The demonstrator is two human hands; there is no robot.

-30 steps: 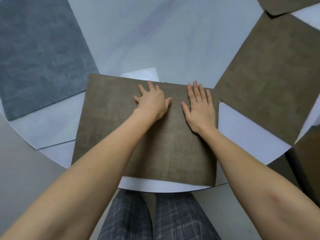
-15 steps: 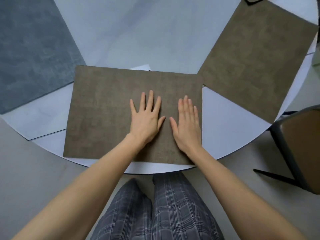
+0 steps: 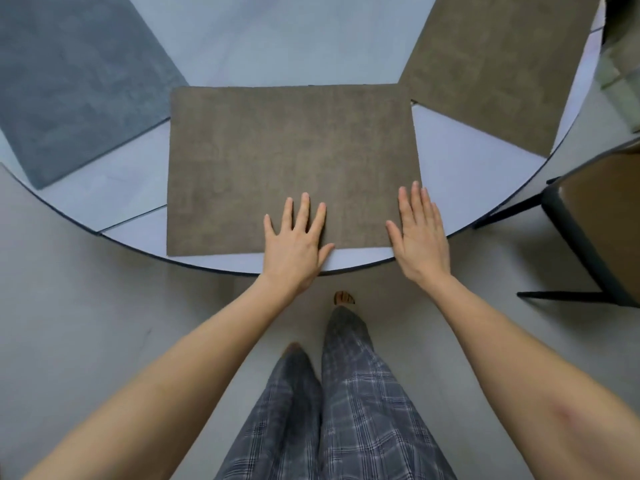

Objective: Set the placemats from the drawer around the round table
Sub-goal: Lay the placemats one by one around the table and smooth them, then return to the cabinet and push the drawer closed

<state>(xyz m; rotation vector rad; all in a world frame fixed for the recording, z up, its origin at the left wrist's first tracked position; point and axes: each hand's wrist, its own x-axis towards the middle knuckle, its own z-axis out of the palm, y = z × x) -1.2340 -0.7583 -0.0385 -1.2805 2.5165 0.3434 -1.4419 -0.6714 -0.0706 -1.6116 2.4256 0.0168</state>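
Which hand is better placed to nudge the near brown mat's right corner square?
Right. The right hand lies flat over the brown placemat's near right corner, fingers spread along that edge. The left hand sits nearer the mat's middle, at its near edge, so it would have to cross over.

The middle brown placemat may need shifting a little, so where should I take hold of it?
Probably at the near edge of the middle brown placemat, from the person's side. It lies flat, so only edges offer a pinch, and that edge sits almost at the table rim, beside the left hand and right hand.
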